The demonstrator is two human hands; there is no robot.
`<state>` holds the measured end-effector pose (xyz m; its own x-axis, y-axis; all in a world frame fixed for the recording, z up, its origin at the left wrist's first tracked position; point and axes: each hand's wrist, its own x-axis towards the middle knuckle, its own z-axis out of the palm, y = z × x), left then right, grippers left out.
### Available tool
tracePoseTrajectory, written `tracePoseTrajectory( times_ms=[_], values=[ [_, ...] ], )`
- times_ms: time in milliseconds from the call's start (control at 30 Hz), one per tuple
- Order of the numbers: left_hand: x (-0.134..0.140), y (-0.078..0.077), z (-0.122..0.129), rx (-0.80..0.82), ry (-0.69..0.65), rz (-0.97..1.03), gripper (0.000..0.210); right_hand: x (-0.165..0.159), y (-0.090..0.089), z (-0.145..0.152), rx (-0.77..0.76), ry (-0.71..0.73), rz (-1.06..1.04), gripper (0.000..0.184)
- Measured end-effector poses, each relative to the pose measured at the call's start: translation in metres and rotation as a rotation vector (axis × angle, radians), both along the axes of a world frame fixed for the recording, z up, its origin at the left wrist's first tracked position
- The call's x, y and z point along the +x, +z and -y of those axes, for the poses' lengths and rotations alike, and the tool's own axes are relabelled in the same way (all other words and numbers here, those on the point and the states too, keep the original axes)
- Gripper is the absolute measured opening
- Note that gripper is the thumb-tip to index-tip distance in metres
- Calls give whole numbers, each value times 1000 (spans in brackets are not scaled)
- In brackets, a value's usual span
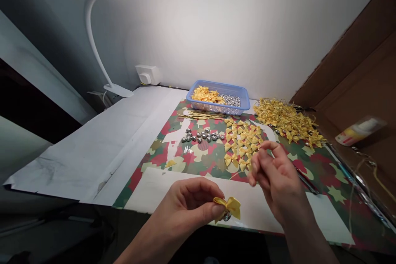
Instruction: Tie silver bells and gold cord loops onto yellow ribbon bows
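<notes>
Left hand [177,208] pinches yellow satin-like ribbon bow [234,206], round silver metallic ball [227,216] below — best uncrushed; right hand [280,177] curls, grip unclear.

Satiny bow [234,207], probably cloth.

The covered table [77,152] bears bows [243,137], silver balls [208,139], a basket [216,108].

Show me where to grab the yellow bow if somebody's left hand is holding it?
Try pinching the yellow bow by its right loop, coming from the right. The left hand pinches the other side, and a silver ball sits below the middle, so that loop, sticking out, is probably easiest. Go gently; it looks thin.
</notes>
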<state>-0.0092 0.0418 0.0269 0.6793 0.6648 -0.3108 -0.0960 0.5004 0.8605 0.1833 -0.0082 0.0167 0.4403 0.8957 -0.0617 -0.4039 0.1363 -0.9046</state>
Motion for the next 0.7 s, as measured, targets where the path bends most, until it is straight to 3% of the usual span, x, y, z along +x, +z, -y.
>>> tracePoseTrajectory(
  times_ms=[167,267,433,600,700],
  values=[
    [0,3,3,-12,60,39,9,-23,0,28,-13,-12,228,18],
    [0,1,5,-57,47,54,11,-13,-1,23,43,-2,108,15],
    [0,2,11,-100,43,53,17,10,0,10,51,-123,-58,15],
    [3,5,14,66,204,-2,9,-24,-2,38,-82,-82,234,17],
    [5,6,16,131,317,-3,9,-48,-11,51,-15,-39,433,29]
  ],
)
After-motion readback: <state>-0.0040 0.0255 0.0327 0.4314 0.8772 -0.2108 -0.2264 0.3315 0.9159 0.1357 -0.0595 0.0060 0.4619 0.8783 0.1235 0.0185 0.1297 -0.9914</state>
